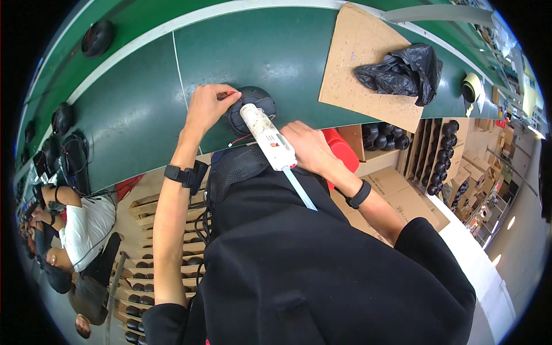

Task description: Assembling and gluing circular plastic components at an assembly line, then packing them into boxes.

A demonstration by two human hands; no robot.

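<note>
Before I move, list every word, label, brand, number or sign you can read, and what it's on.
Cardboard carton: dark lettering beside a round logo; I won't copy it out.
White hot glue gun: small marks on its body, too small to read.
I can make out no other text.

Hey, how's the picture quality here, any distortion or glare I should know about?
Head view: fisheye distortion bends the white strip behind the green workbench into an arc, and the corners go black; head view: soft glare on the benchtop, lamps blown out at the right rim; head view: the hot glue gun looks reasonably clear.
</note>
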